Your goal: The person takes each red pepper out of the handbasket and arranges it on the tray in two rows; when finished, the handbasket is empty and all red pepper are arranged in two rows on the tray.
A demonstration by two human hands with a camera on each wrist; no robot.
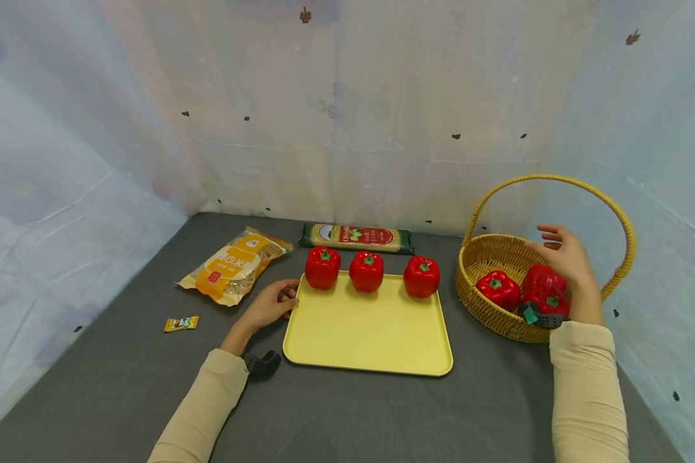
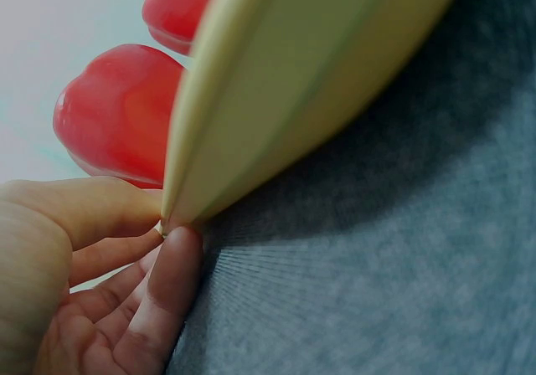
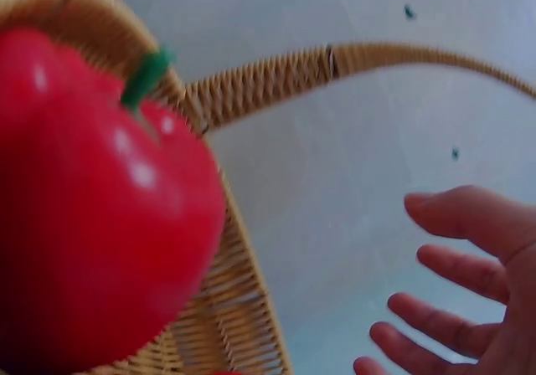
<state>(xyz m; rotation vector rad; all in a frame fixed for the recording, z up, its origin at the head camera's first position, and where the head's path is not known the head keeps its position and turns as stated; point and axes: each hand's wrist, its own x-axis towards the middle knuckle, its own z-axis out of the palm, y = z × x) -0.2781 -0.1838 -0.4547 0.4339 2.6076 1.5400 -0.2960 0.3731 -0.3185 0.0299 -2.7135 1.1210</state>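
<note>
My left hand (image 1: 268,305) pinches the left edge of a yellow tray (image 1: 370,331); in the left wrist view, thumb and finger meet at the rim. Three red bell peppers stand in a row along the tray's back edge: a left one (image 1: 322,270), a middle one (image 1: 367,273) and a right one (image 1: 421,278). Above the wicker basket (image 1: 489,315), my right hand (image 1: 567,257) is held with fingers spread and nothing in them. More red bell peppers (image 1: 499,289) lie in the basket, partly hidden by the right wrist. One pepper (image 3: 92,216) looms large in the right wrist view.
A yellow food bag (image 1: 234,265) lies to the left of the tray, with a small wrapped snack (image 1: 181,323) nearer. Behind the tray lies a long green-ended packet (image 1: 356,238). The basket's tall handle (image 1: 544,177) arches over the right hand. Patterned sheeting (image 1: 347,116) hangs behind the table.
</note>
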